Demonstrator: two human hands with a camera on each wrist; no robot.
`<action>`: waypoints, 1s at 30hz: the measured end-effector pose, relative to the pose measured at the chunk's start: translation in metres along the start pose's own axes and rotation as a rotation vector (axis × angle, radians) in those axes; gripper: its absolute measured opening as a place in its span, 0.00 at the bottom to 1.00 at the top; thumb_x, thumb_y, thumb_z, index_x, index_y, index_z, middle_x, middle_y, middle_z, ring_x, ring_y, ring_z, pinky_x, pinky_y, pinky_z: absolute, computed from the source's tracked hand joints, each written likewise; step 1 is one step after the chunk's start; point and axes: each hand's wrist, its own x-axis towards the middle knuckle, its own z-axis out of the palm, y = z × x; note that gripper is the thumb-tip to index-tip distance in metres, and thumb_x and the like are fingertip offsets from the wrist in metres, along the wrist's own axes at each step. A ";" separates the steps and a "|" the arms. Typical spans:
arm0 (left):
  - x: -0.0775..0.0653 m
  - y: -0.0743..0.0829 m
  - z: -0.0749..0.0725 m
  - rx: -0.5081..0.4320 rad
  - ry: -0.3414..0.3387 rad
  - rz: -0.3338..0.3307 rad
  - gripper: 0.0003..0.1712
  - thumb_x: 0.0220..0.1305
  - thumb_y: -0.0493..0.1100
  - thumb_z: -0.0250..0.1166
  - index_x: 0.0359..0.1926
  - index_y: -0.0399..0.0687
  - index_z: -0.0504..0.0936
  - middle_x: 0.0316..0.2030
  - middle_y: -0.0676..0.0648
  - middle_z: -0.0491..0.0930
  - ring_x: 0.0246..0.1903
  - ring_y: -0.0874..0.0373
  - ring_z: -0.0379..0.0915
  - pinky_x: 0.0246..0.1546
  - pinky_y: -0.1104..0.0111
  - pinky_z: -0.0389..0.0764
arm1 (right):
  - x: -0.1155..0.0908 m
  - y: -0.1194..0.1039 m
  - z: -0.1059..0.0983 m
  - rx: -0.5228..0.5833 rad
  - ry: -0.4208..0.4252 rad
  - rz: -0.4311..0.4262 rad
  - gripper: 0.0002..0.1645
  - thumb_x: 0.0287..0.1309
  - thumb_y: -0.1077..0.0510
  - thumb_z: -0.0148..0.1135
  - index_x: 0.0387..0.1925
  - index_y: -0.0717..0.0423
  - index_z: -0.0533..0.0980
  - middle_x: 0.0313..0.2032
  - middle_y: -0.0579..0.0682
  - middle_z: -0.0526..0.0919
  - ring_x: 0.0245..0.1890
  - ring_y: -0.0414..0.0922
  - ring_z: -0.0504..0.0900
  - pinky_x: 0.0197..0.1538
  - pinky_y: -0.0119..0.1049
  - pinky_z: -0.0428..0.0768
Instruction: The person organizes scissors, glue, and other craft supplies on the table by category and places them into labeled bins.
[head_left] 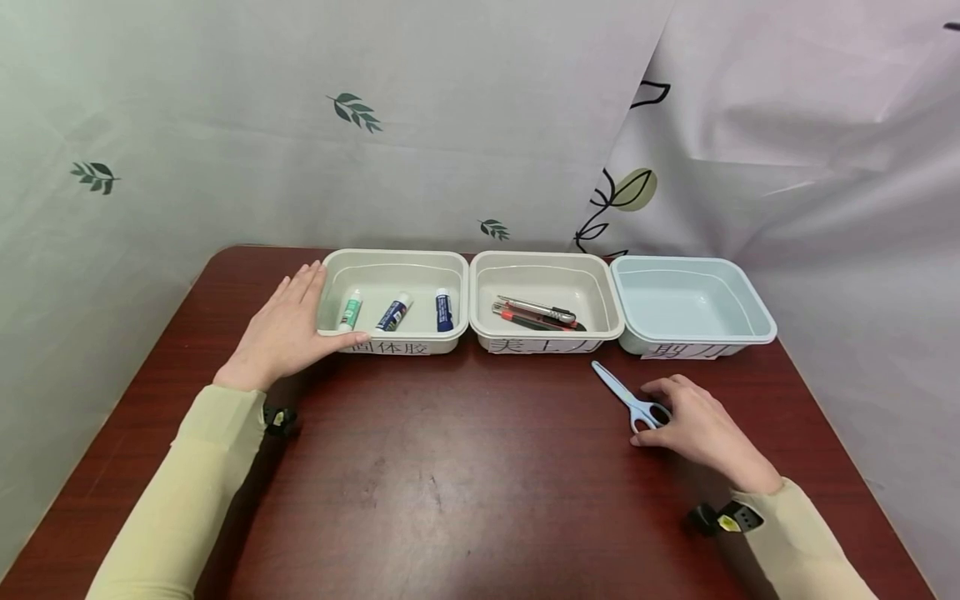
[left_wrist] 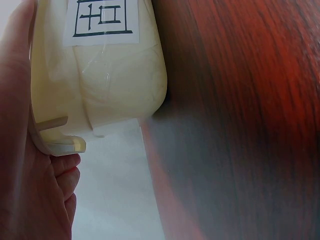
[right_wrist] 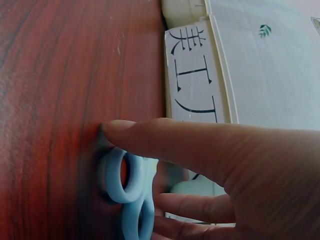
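My left hand (head_left: 288, 329) rests against the left end of a cream bin (head_left: 390, 273), fingers straight along its side and thumb over the front rim. In that bin lie a green glue stick (head_left: 350, 310) and two blue glue sticks (head_left: 393, 312). Light-blue scissors (head_left: 618, 390) lie on the table, blades toward the bins. Around their handles is my right hand (head_left: 697, 425); the right wrist view shows the thumb (right_wrist: 165, 140) extended on one side of the finger loops (right_wrist: 117, 182) and the other fingers on the far side.
A second cream bin (head_left: 517, 279) in the middle holds several utility knives (head_left: 536, 310). To its right stands a light-blue bin (head_left: 667, 287). Paper labels with characters front all three. Behind the dark red wooden table (head_left: 465, 467) hangs a pale patterned curtain (head_left: 450, 108).
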 end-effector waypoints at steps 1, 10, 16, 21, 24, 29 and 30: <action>0.000 0.000 0.000 -0.001 0.001 0.000 0.72 0.56 0.79 0.64 0.78 0.29 0.47 0.77 0.29 0.48 0.77 0.37 0.41 0.77 0.52 0.40 | 0.000 0.000 0.000 -0.002 -0.004 0.002 0.42 0.31 0.46 0.87 0.50 0.63 0.82 0.43 0.54 0.80 0.40 0.50 0.78 0.43 0.49 0.76; 0.000 0.001 0.000 0.009 -0.005 0.003 0.72 0.56 0.79 0.63 0.78 0.29 0.47 0.77 0.30 0.47 0.77 0.38 0.40 0.77 0.53 0.39 | 0.000 0.003 -0.001 -0.009 -0.012 0.010 0.39 0.32 0.46 0.86 0.47 0.62 0.82 0.39 0.50 0.79 0.37 0.47 0.76 0.40 0.46 0.75; -0.001 0.001 -0.001 0.015 -0.011 0.006 0.72 0.56 0.78 0.64 0.78 0.28 0.47 0.77 0.29 0.47 0.76 0.37 0.41 0.77 0.52 0.39 | 0.002 0.003 -0.002 -0.004 -0.011 0.001 0.35 0.32 0.48 0.86 0.44 0.61 0.83 0.36 0.47 0.80 0.34 0.45 0.78 0.38 0.45 0.76; 0.000 0.000 -0.001 0.010 -0.008 0.007 0.72 0.56 0.78 0.64 0.78 0.28 0.46 0.77 0.29 0.47 0.77 0.37 0.40 0.77 0.52 0.38 | 0.004 0.003 -0.003 -0.007 -0.022 0.006 0.33 0.32 0.49 0.86 0.42 0.60 0.84 0.34 0.45 0.81 0.33 0.44 0.78 0.36 0.44 0.76; 0.000 0.000 0.000 0.003 -0.002 0.005 0.72 0.56 0.78 0.64 0.78 0.29 0.47 0.77 0.29 0.47 0.77 0.38 0.40 0.77 0.53 0.38 | 0.006 0.003 -0.004 -0.018 -0.028 0.012 0.33 0.32 0.49 0.86 0.42 0.59 0.84 0.33 0.45 0.82 0.33 0.44 0.78 0.35 0.44 0.76; 0.001 0.000 0.000 0.005 -0.002 0.004 0.72 0.56 0.79 0.63 0.78 0.29 0.47 0.77 0.29 0.48 0.77 0.38 0.40 0.77 0.54 0.38 | 0.006 0.004 -0.005 -0.035 -0.030 0.008 0.32 0.33 0.49 0.85 0.42 0.59 0.84 0.33 0.45 0.82 0.33 0.44 0.78 0.35 0.44 0.76; 0.001 0.000 0.000 0.008 -0.002 0.005 0.72 0.56 0.79 0.63 0.78 0.29 0.47 0.77 0.29 0.48 0.77 0.38 0.41 0.77 0.54 0.39 | 0.006 0.004 -0.005 -0.036 -0.028 0.001 0.32 0.33 0.49 0.84 0.42 0.59 0.84 0.33 0.45 0.82 0.33 0.44 0.78 0.35 0.44 0.76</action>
